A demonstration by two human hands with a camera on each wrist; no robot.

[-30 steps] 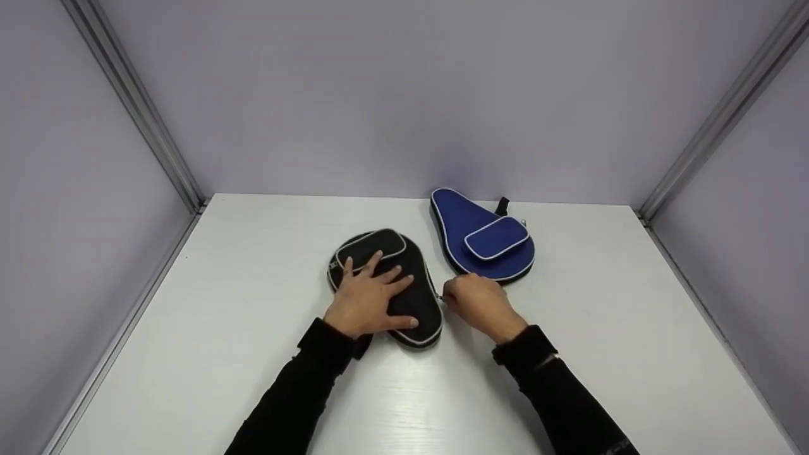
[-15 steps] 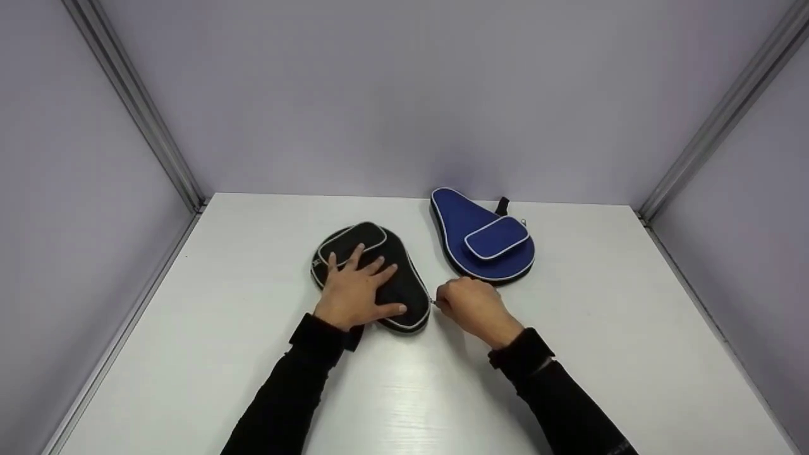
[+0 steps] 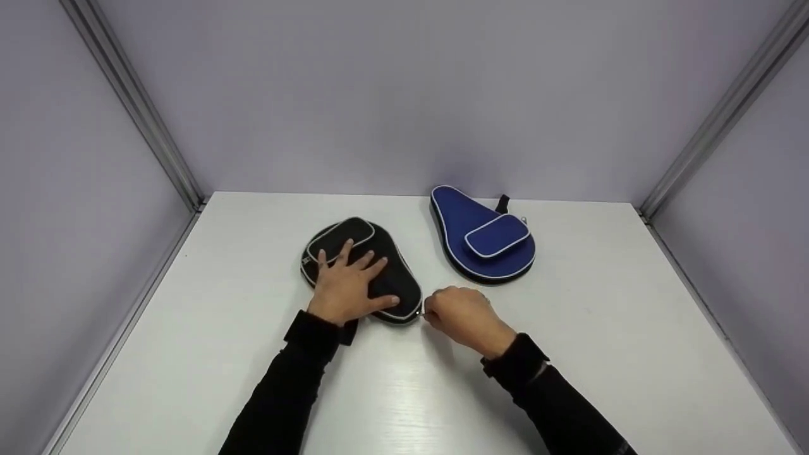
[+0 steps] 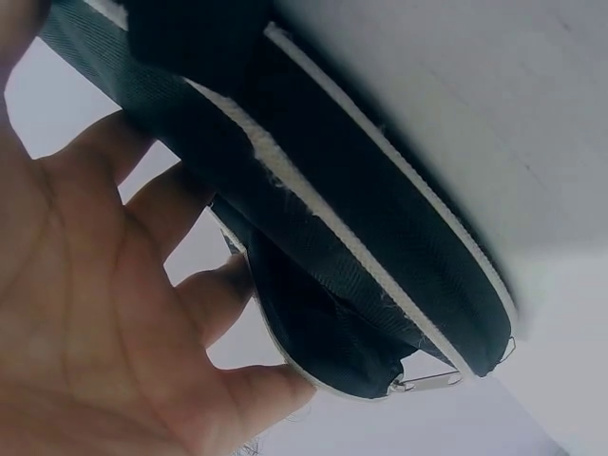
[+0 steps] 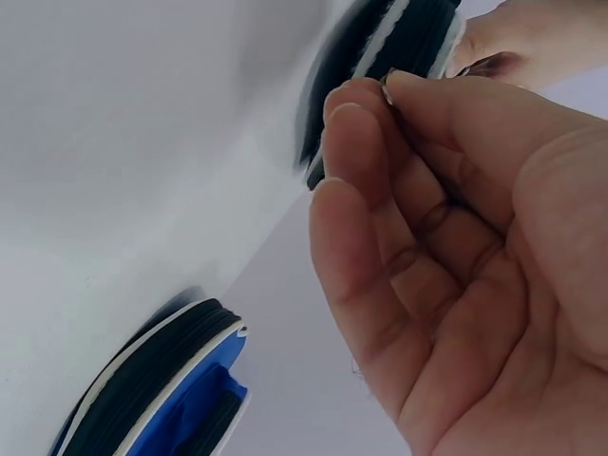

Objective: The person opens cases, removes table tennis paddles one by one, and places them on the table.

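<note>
A black paddle-shaped case with white piping lies on the white table, its small zipped pocket facing up. My left hand presses on it with fingers spread, the fingertips reaching the pocket. A metal pull shows at the pocket's end in the left wrist view. At the case's narrow near end, my right hand pinches the zipper pull between thumb and curled forefinger. In the right wrist view only a sliver of that zipper pull shows; the fingers hide most of it.
Behind my right hand lies a blue paddle-shaped case with white piping, a pocket and a black strap. Grey panels stand around the table at the back and both sides.
The black case and my left hand on it have shifted left and slightly away. My right hand has moved left and nearer, drawing the zipper pull along the edge to the narrow end.
</note>
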